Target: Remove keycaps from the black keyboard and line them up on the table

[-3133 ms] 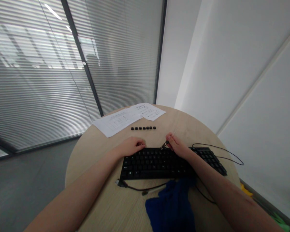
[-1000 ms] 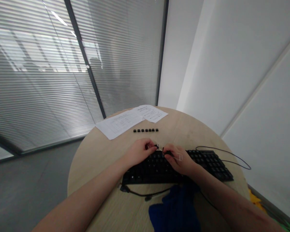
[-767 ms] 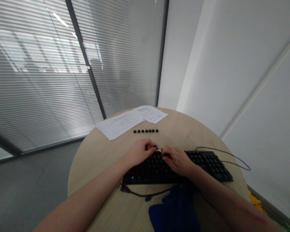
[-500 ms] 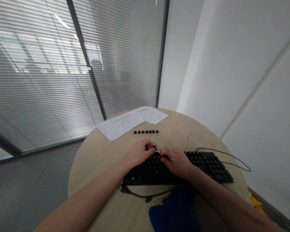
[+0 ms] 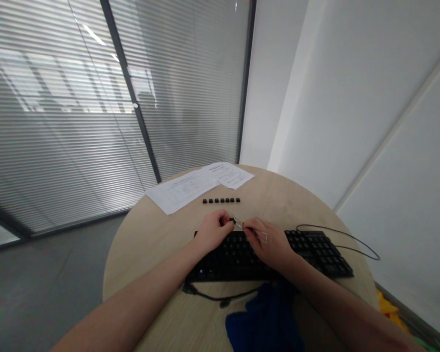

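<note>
A black keyboard [image 5: 234, 259] lies across the round table, partly covered by my hands. Above its far edge, my left hand [image 5: 213, 231] pinches a small black keycap [image 5: 232, 220] between thumb and fingertips. My right hand [image 5: 269, 242] is closed around a wire keycap puller [image 5: 238, 224]; its wire end reaches toward the keycap, and another wire loop shows by the fingers. Whether the wire still touches the keycap is too small to tell. Beyond my hands stands a straight row of several black keycaps [image 5: 222, 200].
Printed paper sheets [image 5: 183, 190] lie at the table's far left. A dark blue cloth [image 5: 264, 322] rests at the near edge, below a black cable [image 5: 223, 297]. Another thin cable [image 5: 366, 239] loops past the right side. The wooden tabletop [image 5: 278, 198] borders a white wall.
Both hands have shifted slightly up, away from the keyboard. The keycap in my left hand and the puller in my right show a little further apart.
</note>
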`<state>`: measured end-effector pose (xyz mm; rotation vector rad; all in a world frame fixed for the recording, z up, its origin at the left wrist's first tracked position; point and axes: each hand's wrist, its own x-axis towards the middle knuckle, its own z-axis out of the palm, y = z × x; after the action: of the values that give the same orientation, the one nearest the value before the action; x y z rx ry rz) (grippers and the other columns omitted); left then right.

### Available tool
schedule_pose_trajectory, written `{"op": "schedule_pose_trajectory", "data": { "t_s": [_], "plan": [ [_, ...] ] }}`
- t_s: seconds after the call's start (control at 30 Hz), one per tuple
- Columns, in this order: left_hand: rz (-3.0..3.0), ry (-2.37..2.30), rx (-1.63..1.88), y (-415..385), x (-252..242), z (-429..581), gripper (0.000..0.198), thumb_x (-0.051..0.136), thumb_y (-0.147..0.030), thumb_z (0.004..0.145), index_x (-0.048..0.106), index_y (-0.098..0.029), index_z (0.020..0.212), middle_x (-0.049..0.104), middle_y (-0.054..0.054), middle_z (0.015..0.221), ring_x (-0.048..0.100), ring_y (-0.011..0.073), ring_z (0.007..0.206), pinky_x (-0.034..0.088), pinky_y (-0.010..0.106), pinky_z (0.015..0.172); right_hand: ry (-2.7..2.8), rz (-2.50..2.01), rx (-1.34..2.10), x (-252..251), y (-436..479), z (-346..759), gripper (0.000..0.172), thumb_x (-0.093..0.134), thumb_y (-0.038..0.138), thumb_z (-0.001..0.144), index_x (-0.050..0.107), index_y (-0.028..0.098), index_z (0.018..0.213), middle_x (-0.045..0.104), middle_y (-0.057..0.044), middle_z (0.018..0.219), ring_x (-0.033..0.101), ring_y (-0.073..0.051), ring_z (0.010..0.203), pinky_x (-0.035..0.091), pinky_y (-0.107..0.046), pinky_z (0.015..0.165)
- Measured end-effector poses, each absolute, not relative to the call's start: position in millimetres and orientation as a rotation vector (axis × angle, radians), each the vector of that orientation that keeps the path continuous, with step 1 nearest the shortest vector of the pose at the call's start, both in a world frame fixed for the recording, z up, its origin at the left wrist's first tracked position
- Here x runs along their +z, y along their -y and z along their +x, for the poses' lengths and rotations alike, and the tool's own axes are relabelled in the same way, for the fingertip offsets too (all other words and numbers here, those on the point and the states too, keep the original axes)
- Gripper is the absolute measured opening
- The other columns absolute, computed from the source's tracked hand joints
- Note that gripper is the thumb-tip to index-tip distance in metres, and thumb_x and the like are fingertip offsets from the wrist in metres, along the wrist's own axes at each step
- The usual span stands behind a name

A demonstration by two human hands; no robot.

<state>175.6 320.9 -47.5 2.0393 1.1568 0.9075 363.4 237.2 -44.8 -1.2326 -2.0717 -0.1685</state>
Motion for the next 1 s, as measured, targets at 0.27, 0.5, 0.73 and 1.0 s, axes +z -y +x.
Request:
{"op": "schedule_pose_trajectory", "data": {
  "t_s": [0.27,0.5,0.73,1.0],
  "plan": [
    [2.016,-1.159,0.933,-317.4,-42.1,176.4,0.015,0.057,-0.031,0.075,0.05,-0.02,0.066,0.051,-0.002,0.063,0.048,0.0154,0.063,0.035,0.028,0.06,2.018,-1.256,-0.162,-45.2,-236.2,362.7,0.028,0.037,0.028,0.104,0.063,0.019,0.099,0.07,-0.005,0.089,0.066,-0.017,0.078,0.046,-0.028,0.072],
    [1.764,-1.117,1.055,-338.7,-41.7,158.1,0.018,0.055,-0.037,0.077,0.048,-0.021,0.071,0.043,-0.005,0.062,0.045,0.0137,0.059,0.039,0.026,0.057,1.798,-1.389,-0.236,-40.2,-246.0,389.8,0.034,0.034,0.03,0.104,0.062,0.018,0.09,0.066,-0.006,0.079,0.061,-0.018,0.072,0.044,-0.03,0.068],
    [1.802,-0.861,0.877,-320.0,-33.6,168.3,0.019,0.06,-0.037,0.078,0.051,-0.02,0.076,0.047,-0.005,0.066,0.045,0.0128,0.061,0.038,0.026,0.059,1.936,-1.26,-0.243,-36.4,-247.8,387.0,0.037,0.032,0.027,0.106,0.066,0.017,0.097,0.067,-0.011,0.097,0.06,-0.022,0.093,0.048,-0.038,0.087],
    [1.882,-0.813,0.772,-313.1,-35.5,171.7,0.02,0.063,-0.037,0.079,0.056,-0.019,0.079,0.052,-0.004,0.068,0.047,0.0129,0.063,0.037,0.026,0.062,2.115,-1.27,-0.064,-44.6,-243.5,382.1,0.029,0.046,0.031,0.104,0.064,0.021,0.123,0.071,-0.007,0.105,0.066,-0.019,0.087,0.053,-0.031,0.08]
  ]
}}
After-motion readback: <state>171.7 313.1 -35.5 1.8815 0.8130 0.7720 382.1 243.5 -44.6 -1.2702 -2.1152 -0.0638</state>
